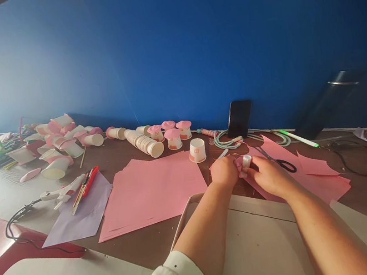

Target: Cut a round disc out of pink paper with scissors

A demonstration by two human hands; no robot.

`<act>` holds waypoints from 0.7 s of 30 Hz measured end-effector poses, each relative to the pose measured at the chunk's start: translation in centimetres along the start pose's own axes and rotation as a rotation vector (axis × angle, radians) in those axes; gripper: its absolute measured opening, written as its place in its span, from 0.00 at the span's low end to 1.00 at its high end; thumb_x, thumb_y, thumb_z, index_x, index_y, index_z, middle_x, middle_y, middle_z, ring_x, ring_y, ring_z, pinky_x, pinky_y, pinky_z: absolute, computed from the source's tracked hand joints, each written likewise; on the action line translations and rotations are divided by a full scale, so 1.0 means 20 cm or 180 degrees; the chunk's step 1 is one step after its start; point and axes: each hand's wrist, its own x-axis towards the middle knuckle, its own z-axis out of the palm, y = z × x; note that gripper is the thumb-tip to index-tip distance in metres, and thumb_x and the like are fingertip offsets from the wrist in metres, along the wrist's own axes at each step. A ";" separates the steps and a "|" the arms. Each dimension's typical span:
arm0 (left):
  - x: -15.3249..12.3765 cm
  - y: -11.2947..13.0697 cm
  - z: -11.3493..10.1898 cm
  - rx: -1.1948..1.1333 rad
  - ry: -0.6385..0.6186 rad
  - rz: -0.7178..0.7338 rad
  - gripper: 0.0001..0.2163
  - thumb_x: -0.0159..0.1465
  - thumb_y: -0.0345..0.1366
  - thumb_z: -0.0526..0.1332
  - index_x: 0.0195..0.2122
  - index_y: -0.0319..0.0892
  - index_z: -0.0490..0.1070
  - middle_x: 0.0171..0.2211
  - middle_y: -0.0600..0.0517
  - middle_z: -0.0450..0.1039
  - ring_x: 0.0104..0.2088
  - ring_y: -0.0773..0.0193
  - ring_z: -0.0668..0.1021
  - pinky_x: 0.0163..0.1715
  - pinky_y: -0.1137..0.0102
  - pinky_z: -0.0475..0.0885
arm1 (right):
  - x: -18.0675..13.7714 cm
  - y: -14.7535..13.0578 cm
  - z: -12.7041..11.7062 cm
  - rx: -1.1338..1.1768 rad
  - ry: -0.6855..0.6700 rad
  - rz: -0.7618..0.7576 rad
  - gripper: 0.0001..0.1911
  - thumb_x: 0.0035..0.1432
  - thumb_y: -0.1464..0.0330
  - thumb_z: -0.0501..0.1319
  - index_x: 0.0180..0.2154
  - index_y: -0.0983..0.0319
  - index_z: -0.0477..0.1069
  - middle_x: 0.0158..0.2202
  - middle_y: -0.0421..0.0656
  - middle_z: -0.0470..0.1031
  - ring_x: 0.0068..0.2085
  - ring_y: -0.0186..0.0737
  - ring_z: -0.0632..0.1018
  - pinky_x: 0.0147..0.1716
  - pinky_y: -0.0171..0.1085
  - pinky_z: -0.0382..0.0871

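My left hand (225,171) is closed on a small piece of pink paper (239,163), most of it hidden by the fingers. Close beside it, my right hand (267,174) grips a short white tube (247,160) that looks like a glue stick, held against the paper. An upright paper cup (197,150) with an orange window and door drawn on it stands just beyond my left hand. Black-handled scissors (286,166) lie on pink paper (318,184) to the right of my right hand.
Several cups with pink roofs (172,133) stand near the blue wall beside stacked cups (141,141). Pink sheets (156,185) lie left of my arms. A glue gun (62,192) and red cutter (87,184) rest on purple paper (88,216). A phone (240,119) leans on the wall.
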 end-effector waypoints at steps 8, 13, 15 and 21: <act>0.01 0.00 0.00 0.0004 -0.0001 -0.0063 0.14 0.69 0.36 0.56 0.46 0.46 0.82 0.44 0.46 0.83 0.46 0.54 0.82 0.46 0.66 0.75 | 0.02 0.01 0.02 0.0087 0.0634 0.0354 0.09 0.62 0.60 0.61 0.39 0.57 0.74 0.41 0.49 0.83 0.41 0.52 0.82 0.34 0.41 0.68; 0.01 -0.01 0.00 -0.0170 -0.0017 0.0021 0.15 0.69 0.39 0.57 0.51 0.49 0.81 0.47 0.46 0.83 0.47 0.54 0.82 0.47 0.65 0.75 | 0.03 0.02 0.06 -0.0032 0.0434 0.0235 0.08 0.60 0.62 0.61 0.38 0.57 0.76 0.37 0.46 0.83 0.36 0.49 0.81 0.30 0.39 0.66; 0.01 -0.01 -0.01 -0.0204 -0.0062 0.0041 0.16 0.70 0.41 0.56 0.51 0.50 0.81 0.47 0.47 0.83 0.47 0.54 0.82 0.47 0.65 0.75 | 0.03 0.03 0.06 -0.0052 0.0361 0.0234 0.07 0.60 0.63 0.61 0.38 0.56 0.77 0.35 0.45 0.83 0.36 0.49 0.81 0.30 0.38 0.66; -0.01 0.02 -0.03 -0.0178 -0.0088 0.0001 0.16 0.70 0.40 0.55 0.51 0.50 0.81 0.47 0.47 0.83 0.47 0.54 0.82 0.47 0.66 0.74 | 0.04 0.04 0.05 -0.0175 0.0068 0.0161 0.12 0.62 0.65 0.60 0.46 0.55 0.79 0.41 0.45 0.84 0.41 0.50 0.83 0.35 0.40 0.68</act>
